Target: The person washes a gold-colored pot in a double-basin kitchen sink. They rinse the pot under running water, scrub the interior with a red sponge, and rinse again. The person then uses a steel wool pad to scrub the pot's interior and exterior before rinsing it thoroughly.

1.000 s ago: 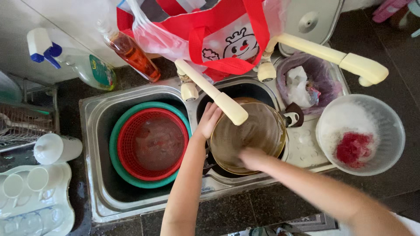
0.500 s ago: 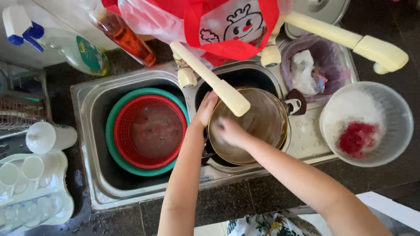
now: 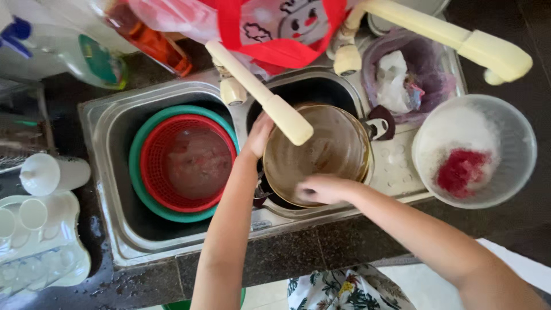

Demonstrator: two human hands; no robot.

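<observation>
A round metal pot (image 3: 333, 149) with a dark side handle sits in the right basin of the steel sink (image 3: 109, 172). My left hand (image 3: 259, 135) grips the pot's left rim, under the cream tap spout (image 3: 270, 100). My right hand (image 3: 321, 188) is inside the pot at its near edge, fingers curled and pressed on the inner wall; whether it holds a sponge is hidden. The left basin holds a red colander (image 3: 189, 163) nested in a green bowl (image 3: 140, 172).
A clear bowl (image 3: 516, 143) with foam and a red scrubber sits right of the sink. Behind are a second cream tap (image 3: 459, 40), a purple bag of rubbish (image 3: 402, 80), a red bag, bottles and a spray bottle (image 3: 57, 51). White cups (image 3: 51, 172) stand at left.
My right hand has slid from the pot's middle toward its near left edge. My left hand stays on the rim. The view has shifted, closer to the sink.
</observation>
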